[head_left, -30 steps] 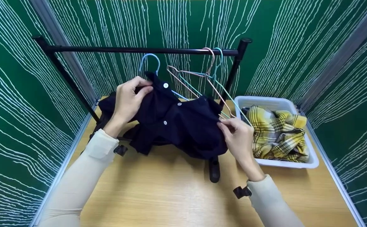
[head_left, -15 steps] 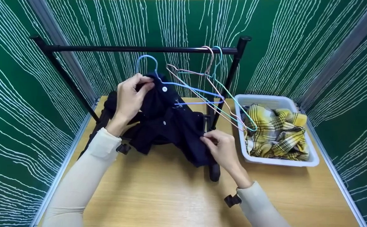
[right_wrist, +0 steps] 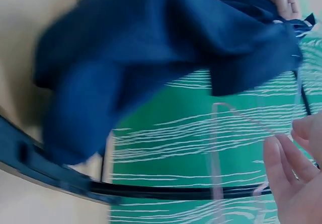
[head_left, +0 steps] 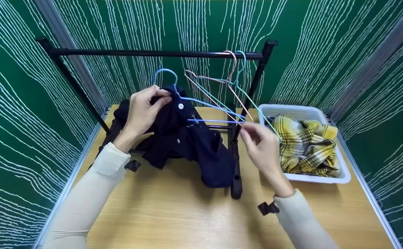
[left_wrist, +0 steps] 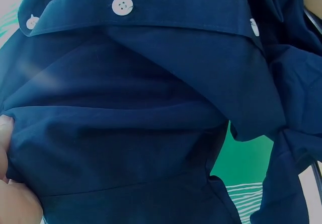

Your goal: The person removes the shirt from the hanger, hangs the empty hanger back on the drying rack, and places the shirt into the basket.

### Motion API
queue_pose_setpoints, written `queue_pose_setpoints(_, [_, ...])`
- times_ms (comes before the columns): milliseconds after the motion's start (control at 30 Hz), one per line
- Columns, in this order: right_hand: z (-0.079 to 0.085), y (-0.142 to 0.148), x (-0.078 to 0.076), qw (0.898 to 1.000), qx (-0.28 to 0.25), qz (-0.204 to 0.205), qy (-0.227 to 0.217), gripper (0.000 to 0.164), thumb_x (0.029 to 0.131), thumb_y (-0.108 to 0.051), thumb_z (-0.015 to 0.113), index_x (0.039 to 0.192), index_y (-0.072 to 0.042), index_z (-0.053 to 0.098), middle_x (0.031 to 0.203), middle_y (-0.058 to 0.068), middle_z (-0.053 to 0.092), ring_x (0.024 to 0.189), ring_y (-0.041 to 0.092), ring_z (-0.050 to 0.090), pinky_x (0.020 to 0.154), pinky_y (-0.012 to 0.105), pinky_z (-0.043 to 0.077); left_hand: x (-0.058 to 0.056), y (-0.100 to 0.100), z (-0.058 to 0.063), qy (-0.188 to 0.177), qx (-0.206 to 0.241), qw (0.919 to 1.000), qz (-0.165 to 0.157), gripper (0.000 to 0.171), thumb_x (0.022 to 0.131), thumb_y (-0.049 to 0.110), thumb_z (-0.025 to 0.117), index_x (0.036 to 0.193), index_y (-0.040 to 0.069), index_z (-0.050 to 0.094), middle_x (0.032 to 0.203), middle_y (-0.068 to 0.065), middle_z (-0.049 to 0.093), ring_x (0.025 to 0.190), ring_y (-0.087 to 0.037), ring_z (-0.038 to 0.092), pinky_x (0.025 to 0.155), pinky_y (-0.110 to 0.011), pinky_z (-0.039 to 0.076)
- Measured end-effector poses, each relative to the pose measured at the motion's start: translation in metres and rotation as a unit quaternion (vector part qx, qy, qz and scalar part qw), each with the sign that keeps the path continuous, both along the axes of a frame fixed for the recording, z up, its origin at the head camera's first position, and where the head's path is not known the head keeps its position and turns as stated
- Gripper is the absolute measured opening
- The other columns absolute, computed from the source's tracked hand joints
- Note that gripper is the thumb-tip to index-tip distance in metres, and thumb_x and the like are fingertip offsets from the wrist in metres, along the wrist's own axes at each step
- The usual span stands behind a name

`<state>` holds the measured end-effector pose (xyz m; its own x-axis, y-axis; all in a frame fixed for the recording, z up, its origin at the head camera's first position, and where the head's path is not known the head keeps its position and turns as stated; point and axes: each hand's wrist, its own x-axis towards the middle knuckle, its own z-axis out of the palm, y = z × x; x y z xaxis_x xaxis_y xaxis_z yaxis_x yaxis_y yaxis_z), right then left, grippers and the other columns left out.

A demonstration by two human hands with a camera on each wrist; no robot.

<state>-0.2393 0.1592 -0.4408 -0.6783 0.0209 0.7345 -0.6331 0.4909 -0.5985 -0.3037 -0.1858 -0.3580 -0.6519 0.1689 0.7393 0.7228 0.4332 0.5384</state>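
A navy shirt [head_left: 208, 155] with white buttons hangs partly on a blue hanger [head_left: 208, 104]. My left hand [head_left: 146, 110] pinches the shirt near the collar, close to the hanger's hook; its fingertips grip the cloth at the left edge of the left wrist view. The hanger's right arm sticks out bare of cloth. At that bare end, my right hand [head_left: 262, 147] has its fingertips beside or touching the hanger, with thumb and fingers slightly apart in the right wrist view. The shirt's loose front [right_wrist: 151, 38] droops below, apart from the right hand.
A black rack [head_left: 146, 53] stands behind the hands. On its right end hang a pink hanger [head_left: 208, 79] and a teal hanger [head_left: 253, 103]. A white bin [head_left: 291, 108] holds a yellow plaid garment [head_left: 301, 145] on the wooden table [head_left: 187, 218].
The right hand has let go of the shirt's front and moved up to the blue hanger's end. That side of the shirt has dropped, baring the hanger's arm. The left hand keeps its grip.
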Motion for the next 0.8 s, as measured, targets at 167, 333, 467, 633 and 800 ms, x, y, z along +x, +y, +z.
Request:
queue_pose_setpoints(167, [0.040,-0.004,-0.014,0.998,0.040,0.028,0.031,0.024,0.094,0.002,0.077,0.118,-0.002,0.077,0.105,0.010,0.077,0.092,0.021,0.072,0.085,0.021,0.056,0.002,0.003,-0.001,-0.003,0.003,1.0000,-0.008,0.008,0.092,0.011,0.082,0.097,0.005,0.079,0.099,-0.003,0.081,0.100,-0.017,0.075,0.092,-0.027,0.056])
queue_pose_setpoints(333, [0.063,-0.018,-0.030,0.989,0.124,0.081,-0.015,0.029,0.102,-0.012,0.073,0.129,-0.004,0.073,0.121,0.012,0.075,0.109,0.023,0.070,0.096,0.037,0.056,0.003,0.006,-0.003,-0.007,-0.008,0.9998,-0.017,0.008,0.093,0.013,0.082,0.098,0.007,0.080,0.100,-0.001,0.081,0.101,-0.014,0.075,0.093,-0.026,0.056])
queue_pose_setpoints(467, [0.068,-0.032,-0.042,0.979,0.157,0.120,-0.051,0.032,0.105,-0.020,0.069,0.133,-0.004,0.071,0.126,0.013,0.073,0.117,0.026,0.069,0.101,0.042,0.055,0.004,0.008,-0.003,-0.014,-0.015,0.9994,-0.027,0.009,0.094,0.014,0.081,0.099,0.007,0.080,0.101,-0.001,0.081,0.102,-0.014,0.075,0.094,-0.027,0.057])
queue_pose_setpoints(633, [0.070,-0.047,-0.052,0.970,0.154,0.162,-0.099,0.032,0.107,-0.021,0.066,0.135,-0.006,0.069,0.126,0.010,0.072,0.115,0.025,0.069,0.098,0.045,0.058,0.005,0.009,-0.002,-0.016,-0.022,0.9993,-0.025,0.007,0.094,0.013,0.080,0.099,0.006,0.080,0.102,-0.001,0.081,0.103,-0.014,0.075,0.094,-0.028,0.057])
queue_pose_setpoints(800, [0.071,-0.060,-0.056,0.965,0.141,0.177,-0.134,0.028,0.108,-0.022,0.064,0.131,-0.008,0.071,0.119,0.006,0.073,0.109,0.018,0.070,0.095,0.042,0.060,0.005,0.008,-0.002,-0.019,-0.030,0.9991,-0.024,0.009,0.095,0.014,0.080,0.099,0.006,0.080,0.102,-0.001,0.081,0.103,-0.014,0.074,0.093,-0.028,0.057])
